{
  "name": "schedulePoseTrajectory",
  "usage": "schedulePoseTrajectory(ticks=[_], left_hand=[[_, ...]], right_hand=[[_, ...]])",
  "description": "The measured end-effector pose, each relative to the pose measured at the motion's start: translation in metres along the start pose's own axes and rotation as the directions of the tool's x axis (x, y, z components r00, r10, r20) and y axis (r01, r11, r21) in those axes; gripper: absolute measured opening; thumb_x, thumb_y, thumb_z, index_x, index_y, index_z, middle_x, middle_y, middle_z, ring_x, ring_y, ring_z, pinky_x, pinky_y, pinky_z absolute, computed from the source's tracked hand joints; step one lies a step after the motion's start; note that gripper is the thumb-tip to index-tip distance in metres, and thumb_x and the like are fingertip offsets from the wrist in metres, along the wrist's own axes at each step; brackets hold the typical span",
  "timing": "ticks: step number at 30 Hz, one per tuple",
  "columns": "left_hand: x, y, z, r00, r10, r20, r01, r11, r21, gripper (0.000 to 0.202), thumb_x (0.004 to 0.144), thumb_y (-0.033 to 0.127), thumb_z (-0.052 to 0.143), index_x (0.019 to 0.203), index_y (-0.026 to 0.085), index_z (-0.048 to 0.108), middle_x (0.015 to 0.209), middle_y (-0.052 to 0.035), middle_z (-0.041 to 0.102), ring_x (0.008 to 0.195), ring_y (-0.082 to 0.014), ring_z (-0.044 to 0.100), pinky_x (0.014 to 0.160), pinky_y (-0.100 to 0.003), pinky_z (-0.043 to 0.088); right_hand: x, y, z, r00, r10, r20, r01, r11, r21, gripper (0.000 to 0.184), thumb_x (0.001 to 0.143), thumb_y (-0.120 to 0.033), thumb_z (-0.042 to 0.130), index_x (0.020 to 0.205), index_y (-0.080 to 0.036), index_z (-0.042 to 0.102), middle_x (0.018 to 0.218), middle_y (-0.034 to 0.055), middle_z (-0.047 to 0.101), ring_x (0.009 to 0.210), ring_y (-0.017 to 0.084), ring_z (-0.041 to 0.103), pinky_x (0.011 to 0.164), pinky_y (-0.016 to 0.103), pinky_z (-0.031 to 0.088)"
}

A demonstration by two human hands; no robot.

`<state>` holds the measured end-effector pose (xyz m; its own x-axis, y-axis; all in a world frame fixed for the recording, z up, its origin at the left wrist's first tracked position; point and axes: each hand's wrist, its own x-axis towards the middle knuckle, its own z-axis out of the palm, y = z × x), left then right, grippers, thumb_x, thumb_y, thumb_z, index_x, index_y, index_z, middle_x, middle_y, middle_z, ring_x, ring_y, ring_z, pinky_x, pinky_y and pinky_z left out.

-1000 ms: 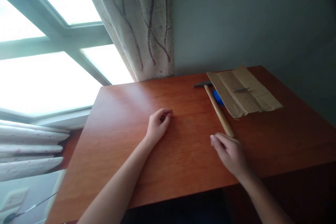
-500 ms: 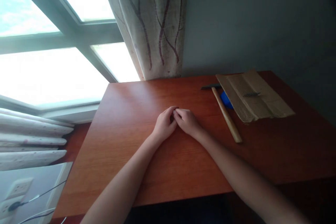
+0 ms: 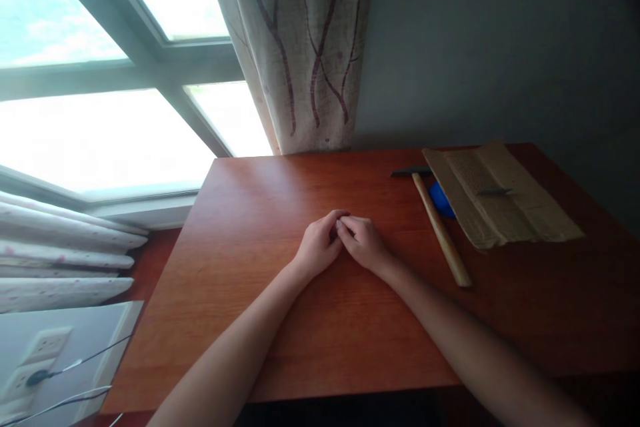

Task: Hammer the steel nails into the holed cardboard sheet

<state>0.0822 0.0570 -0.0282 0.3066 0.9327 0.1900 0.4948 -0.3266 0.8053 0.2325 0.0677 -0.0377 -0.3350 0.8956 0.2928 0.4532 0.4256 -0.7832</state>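
My left hand [image 3: 319, 245] and my right hand [image 3: 364, 241] rest together on the reddish-brown wooden table [image 3: 280, 320], fingertips meeting in a pinch at the middle. Both hands have curled fingers; whatever sits between the fingertips is too small to name. To the right lies a hammer [image 3: 442, 233] with a pale wooden handle and a dark metal head pointing toward the wall. My right hand is a short way left of that handle.
A flattened piece of cardboard [image 3: 505, 203] lies at the back right with a small row of metal pieces [image 3: 494, 192] on it and a blue object [image 3: 441, 200] under its edge. A patterned curtain [image 3: 305, 47] and a window [image 3: 100, 100] stand behind. A wall socket with cables [image 3: 37, 367] is at lower left.
My right hand left the end of the hammer handle and moved left to meet my left hand at the table's middle. The view has shifted slightly since.
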Motion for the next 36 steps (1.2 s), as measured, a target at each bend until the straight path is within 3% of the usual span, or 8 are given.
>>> schedulePoseTrajectory(ticks=[14,36], left_hand=[[0.0012,-0.0016,-0.0020,1.000,0.009,0.029,-0.005,0.993,-0.118,0.045,0.079,0.008,0.050,0.118,0.019,0.069,0.109,-0.0052,0.076,0.099,-0.0200,0.071,0.092,-0.031,0.054],[0.0006,-0.0018,0.0004,1.000,0.029,0.000,-0.029,1.000,-0.009,0.043,0.077,0.009,0.053,0.117,0.018,0.067,0.105,-0.0072,0.075,0.096,-0.0220,0.071,0.086,-0.031,0.053]], right_hand=[[-0.0018,0.0009,0.0012,1.000,-0.005,0.017,0.005,1.000,-0.030,0.032,0.097,-0.026,0.045,0.065,-0.023,0.050,0.068,0.0045,0.067,0.062,0.018,0.060,0.061,0.030,0.040],[-0.0011,0.0018,0.0019,1.000,-0.004,0.013,0.004,0.999,-0.041,0.030,0.096,-0.024,0.046,0.066,-0.023,0.049,0.069,0.0041,0.067,0.062,0.018,0.059,0.061,0.029,0.039]])
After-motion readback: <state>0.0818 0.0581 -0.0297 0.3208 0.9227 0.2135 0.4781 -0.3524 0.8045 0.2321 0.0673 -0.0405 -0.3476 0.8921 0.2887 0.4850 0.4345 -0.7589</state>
